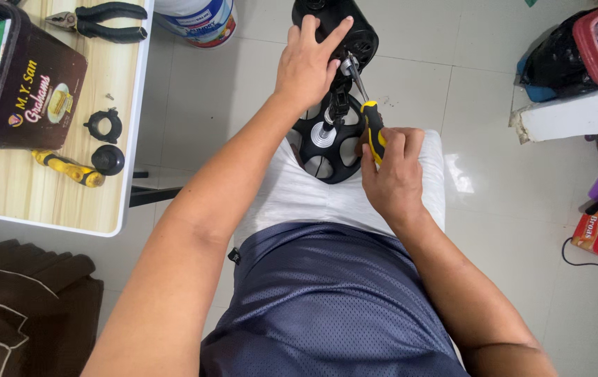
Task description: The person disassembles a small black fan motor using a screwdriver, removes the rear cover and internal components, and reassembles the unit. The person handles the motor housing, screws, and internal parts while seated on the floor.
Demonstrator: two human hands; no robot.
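While the left hand [307,61] lies with fingers spread on the black appliance [334,84] over the white tiled floor [473,77], the right hand [391,171] grips a yellow-handled screwdriver [369,115] (tip at the appliance). Left of the appliance stands a wood-topped table [48,202] bearing pliers [103,21].

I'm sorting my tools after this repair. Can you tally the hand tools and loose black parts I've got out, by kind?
Screwdrivers: 1, yellow-and-black, in the right hand at
Pliers: 1, black-handled
Yellow-handled tools on the table: 1
Loose black parts: 2, a ring and a cap
Total: 5
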